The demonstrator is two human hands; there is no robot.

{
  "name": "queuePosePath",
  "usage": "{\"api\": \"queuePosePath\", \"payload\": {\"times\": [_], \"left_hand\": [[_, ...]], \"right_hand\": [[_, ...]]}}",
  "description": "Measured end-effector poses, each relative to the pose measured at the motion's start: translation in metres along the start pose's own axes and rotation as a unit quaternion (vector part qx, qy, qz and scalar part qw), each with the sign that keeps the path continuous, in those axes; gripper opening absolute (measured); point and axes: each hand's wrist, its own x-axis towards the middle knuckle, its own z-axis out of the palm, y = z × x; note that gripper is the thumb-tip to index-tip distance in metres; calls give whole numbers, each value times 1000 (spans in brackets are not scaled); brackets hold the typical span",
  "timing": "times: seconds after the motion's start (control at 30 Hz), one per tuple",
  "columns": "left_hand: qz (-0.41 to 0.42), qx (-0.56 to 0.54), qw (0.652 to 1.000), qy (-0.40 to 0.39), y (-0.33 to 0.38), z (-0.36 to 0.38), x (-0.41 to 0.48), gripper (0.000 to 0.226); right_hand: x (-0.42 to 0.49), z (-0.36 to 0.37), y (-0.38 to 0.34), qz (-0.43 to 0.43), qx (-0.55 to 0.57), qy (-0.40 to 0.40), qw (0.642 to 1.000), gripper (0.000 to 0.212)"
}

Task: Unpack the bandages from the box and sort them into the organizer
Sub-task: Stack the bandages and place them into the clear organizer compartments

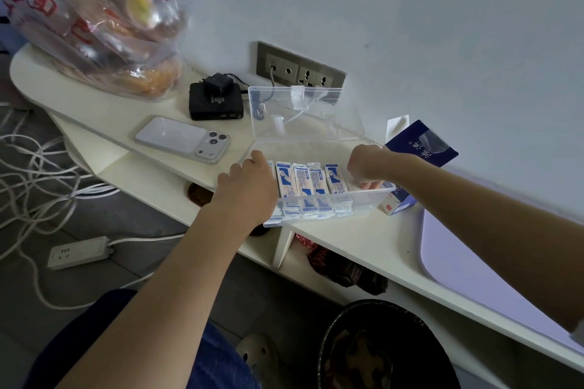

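White desk (363, 240) carries clear organizer (369, 202), lid up, long axis left-right. Blue bandage box (420, 142) sits just beside its right end, open, so the right hand is nearer to it. Left hand (249, 186) covers organizer's left end, fingers curled down; gripping or not, cannot tell. Right hand (366, 164) dips into right end, wrist bent, fingers curled down and blurred; holding anything, cannot tell. Bandages (311, 183) stand packed in a row between the hands, long axes front-back; free slot looks to be under right fingers
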Motion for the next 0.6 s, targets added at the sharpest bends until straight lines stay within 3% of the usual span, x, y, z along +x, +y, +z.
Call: {"api": "queuePosePath", "payload": {"times": [0.1,0.3,0.6], "left_hand": [[3,-5,1000,11,-2,0,3,33],[-19,-130,991,38,-7,3,20,30],[-75,-339,937,33,-7,4,52,38]], "right_hand": [[1,-1,1,-36,-18,53,998,26],[-14,8,-3,-159,0,161,974,27],[-61,59,0,-359,68,165,916,21]]}}
